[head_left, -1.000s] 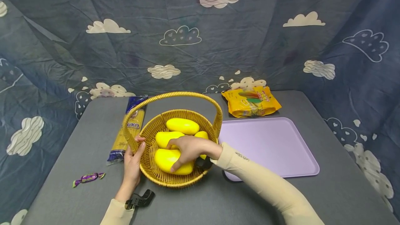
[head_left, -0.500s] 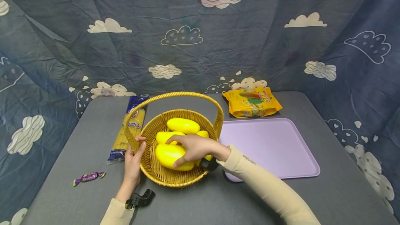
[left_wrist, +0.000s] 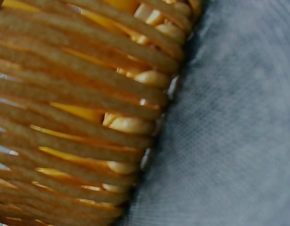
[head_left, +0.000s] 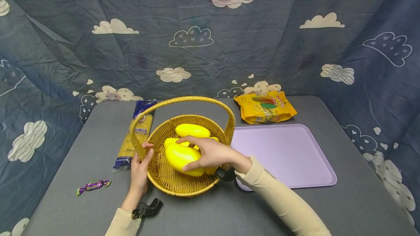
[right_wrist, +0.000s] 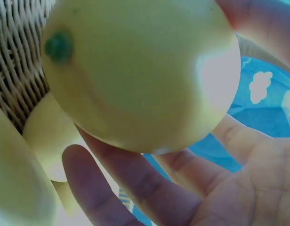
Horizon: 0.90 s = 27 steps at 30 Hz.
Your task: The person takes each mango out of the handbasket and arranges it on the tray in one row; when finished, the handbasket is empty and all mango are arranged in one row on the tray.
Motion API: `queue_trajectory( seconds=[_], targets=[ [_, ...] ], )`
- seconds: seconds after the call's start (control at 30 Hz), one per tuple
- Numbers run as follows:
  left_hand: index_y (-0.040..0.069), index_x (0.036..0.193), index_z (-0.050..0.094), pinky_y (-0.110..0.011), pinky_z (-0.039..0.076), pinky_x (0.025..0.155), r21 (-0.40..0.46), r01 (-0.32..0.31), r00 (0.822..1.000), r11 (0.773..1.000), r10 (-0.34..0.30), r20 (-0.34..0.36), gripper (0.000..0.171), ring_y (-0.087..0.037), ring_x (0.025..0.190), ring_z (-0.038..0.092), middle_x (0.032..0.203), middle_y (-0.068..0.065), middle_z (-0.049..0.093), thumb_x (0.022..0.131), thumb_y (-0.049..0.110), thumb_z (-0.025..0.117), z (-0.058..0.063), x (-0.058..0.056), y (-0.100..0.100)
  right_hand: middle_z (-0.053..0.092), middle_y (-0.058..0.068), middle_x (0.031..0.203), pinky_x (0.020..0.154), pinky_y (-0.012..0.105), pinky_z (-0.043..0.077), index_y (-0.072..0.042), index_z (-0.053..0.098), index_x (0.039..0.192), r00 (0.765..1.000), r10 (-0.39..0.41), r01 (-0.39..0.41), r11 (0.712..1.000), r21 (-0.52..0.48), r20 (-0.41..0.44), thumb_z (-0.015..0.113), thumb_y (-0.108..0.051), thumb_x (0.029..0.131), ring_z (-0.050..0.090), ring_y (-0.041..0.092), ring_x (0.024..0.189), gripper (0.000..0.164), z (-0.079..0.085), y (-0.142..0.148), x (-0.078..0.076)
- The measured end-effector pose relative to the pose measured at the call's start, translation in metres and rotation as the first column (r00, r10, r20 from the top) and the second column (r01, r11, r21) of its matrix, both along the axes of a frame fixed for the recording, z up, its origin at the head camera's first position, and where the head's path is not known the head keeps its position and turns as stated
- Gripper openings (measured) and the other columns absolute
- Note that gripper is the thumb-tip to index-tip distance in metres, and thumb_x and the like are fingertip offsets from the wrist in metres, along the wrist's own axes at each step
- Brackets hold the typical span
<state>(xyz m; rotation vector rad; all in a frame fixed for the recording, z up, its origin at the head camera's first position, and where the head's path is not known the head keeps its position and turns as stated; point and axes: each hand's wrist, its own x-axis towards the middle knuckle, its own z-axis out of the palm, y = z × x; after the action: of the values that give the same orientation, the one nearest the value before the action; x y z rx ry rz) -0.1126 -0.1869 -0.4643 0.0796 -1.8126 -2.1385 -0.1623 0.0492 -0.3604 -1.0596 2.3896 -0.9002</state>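
Note:
In the head view my right hand (head_left: 213, 153) grips a smooth yellow mango (head_left: 180, 157), thumb on the near side and fingers over the far side. It is lifted over the other mangoes in the woven basket (head_left: 170, 187). Up close, the right wrist view shows this mango's green stem end (right_wrist: 59, 47), with fingers (right_wrist: 145, 181) beneath it. Another mango (head_left: 193, 130) lies at the back of the basket; others are partly hidden by my hand. My left hand (head_left: 140, 170) holds the basket's left side at the handle base. The left wrist view shows only woven basket wall (left_wrist: 79, 122) and tabletop.
Right of the basket lies a lilac tray (head_left: 282, 156), partly under my right forearm. A yellow candy bag (head_left: 265, 107) sits behind it. A spaghetti pack (head_left: 134, 137) lies left of the basket, and a purple wrapped candy (head_left: 93, 185) nearer the front left.
My right hand has raised the near mango from the basket's bottom, moving it slightly up and right and tilting it. The left hand and basket have stayed in place.

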Motion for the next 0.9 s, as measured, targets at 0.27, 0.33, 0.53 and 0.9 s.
queue_trajectory(
  seconds=[0.27,0.33,0.53,0.9],
  targets=[
    [-0.004,0.117,0.051,-0.034,0.021,0.110,-0.006,0.001,1.000,1.000,-0.001,0.000,0.024,-0.023,0.133,0.030,0.131,-0.012,0.046,0.099,0.011,0.052,-0.001,0.001,0.000,0.058,-0.008,0.114,0.078,0.032,0.047,-0.030,0.046,0.137,0.992,-0.083,0.068,0.986,-0.153,-0.094,0.076,-0.046,0.076,0.054,0.008,0.098,0.071,0.002,0.011,0.008],
    [-0.004,0.117,0.051,-0.033,0.022,0.109,-0.006,-0.002,1.000,1.000,0.002,0.005,0.024,-0.022,0.133,0.030,0.132,-0.012,0.046,0.098,0.012,0.052,-0.001,0.001,0.000,0.059,-0.007,0.114,0.077,0.034,0.049,-0.030,0.045,0.137,0.990,-0.102,0.081,0.977,-0.196,-0.102,0.076,-0.047,0.076,0.055,0.008,0.097,0.070,0.001,0.013,0.009],
    [-0.007,0.119,0.048,-0.028,0.025,0.107,-0.009,-0.003,1.000,1.000,0.003,0.020,0.028,-0.019,0.131,0.032,0.134,-0.011,0.045,0.098,0.013,0.053,-0.003,0.001,-0.001,0.056,-0.007,0.118,0.080,0.041,0.049,-0.036,0.044,0.137,0.982,-0.166,0.133,0.949,-0.285,-0.096,0.076,-0.048,0.077,0.052,0.009,0.101,0.069,-0.002,0.018,0.016],
    [-0.005,0.119,0.050,-0.031,0.021,0.110,-0.003,0.001,1.000,1.000,-0.001,0.019,0.028,-0.021,0.134,0.029,0.133,-0.012,0.046,0.098,0.014,0.053,-0.002,0.000,-0.001,0.051,-0.006,0.124,0.080,0.035,0.047,-0.031,0.044,0.138,0.963,-0.250,0.185,0.888,-0.422,-0.103,0.079,-0.036,0.077,0.050,0.013,0.104,0.071,-0.007,0.035,0.025]
  ],
)
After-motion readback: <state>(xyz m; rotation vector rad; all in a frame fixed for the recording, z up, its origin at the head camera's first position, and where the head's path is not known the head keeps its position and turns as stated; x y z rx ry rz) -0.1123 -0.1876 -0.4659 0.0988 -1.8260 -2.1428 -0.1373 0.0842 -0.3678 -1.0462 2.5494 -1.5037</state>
